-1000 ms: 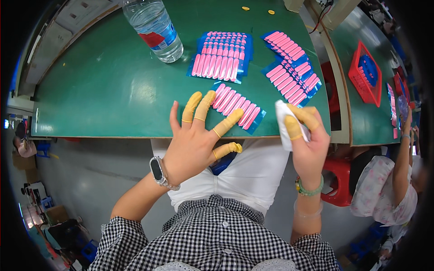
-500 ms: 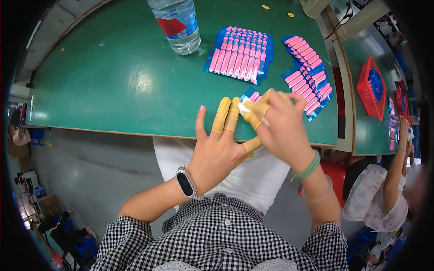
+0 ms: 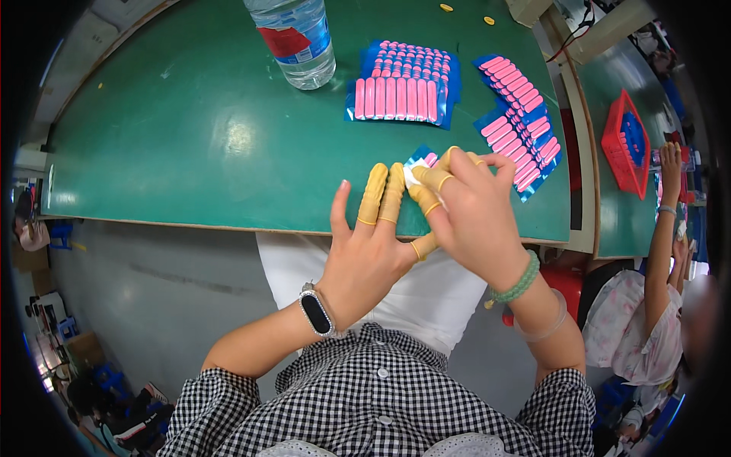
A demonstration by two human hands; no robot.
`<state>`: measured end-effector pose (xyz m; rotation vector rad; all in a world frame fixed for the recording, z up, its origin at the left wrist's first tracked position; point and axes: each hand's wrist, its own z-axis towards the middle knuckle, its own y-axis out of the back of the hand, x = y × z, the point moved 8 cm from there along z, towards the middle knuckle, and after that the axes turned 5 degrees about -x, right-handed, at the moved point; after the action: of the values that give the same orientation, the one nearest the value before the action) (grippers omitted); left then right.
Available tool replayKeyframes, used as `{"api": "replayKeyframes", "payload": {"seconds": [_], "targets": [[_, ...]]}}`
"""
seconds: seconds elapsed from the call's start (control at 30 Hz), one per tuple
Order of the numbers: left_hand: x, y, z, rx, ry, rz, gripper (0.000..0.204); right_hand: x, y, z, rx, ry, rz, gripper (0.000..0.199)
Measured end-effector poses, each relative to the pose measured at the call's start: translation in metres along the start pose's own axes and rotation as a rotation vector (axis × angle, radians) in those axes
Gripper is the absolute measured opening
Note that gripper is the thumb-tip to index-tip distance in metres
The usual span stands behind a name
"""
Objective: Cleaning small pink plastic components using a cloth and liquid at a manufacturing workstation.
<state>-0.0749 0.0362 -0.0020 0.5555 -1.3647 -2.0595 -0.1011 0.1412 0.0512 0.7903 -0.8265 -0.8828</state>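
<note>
My left hand [image 3: 364,251] rests at the table's near edge, its fingers stretched out and apart. Yellow finger cots cover several of its fingers, and a dark-faced wristband [image 3: 317,313] is on the wrist. My right hand [image 3: 481,217], also wearing yellow finger cots, pinches a small white wipe [image 3: 412,176] beside the left fingertips. Under the wipe lies a blue sheet with pink rounded strips [image 3: 431,159], mostly hidden by my right hand. Beyond my hands is a stack of such pink-and-blue sheets [image 3: 396,99]; fanned sheets [image 3: 518,114] lie right of it.
A clear water bottle [image 3: 295,49] stands on the green table [image 3: 175,152] at the back. Two small yellow pieces [image 3: 446,7] lie at the far edge. On the neighbouring table to the right is a red basket [image 3: 626,148], with another person's arm [image 3: 662,221] near it.
My right hand and the wipe have shifted only slightly over the sheet; my left hand stays put. The other person's arm on the right has reached farther forward.
</note>
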Motion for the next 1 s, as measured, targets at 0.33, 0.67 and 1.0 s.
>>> {"api": "replayKeyframes", "payload": {"seconds": [0.33, 0.67, 1.0], "targets": [[-0.002, 0.004, 0.003, -0.019, -0.019, 0.036, 0.058, -0.030, 0.011, -0.002, 0.050, -0.034, -0.064, 0.024], [-0.001, 0.005, 0.004, -0.037, -0.029, 0.012, 0.055, -0.041, 0.022, -0.007, -0.024, -0.062, -0.175, 0.010], [0.002, 0.008, 0.007, 0.037, 0.020, -0.168, 0.066, -0.046, 0.027, -0.014, -0.062, -0.049, -0.243, 0.011]]}}
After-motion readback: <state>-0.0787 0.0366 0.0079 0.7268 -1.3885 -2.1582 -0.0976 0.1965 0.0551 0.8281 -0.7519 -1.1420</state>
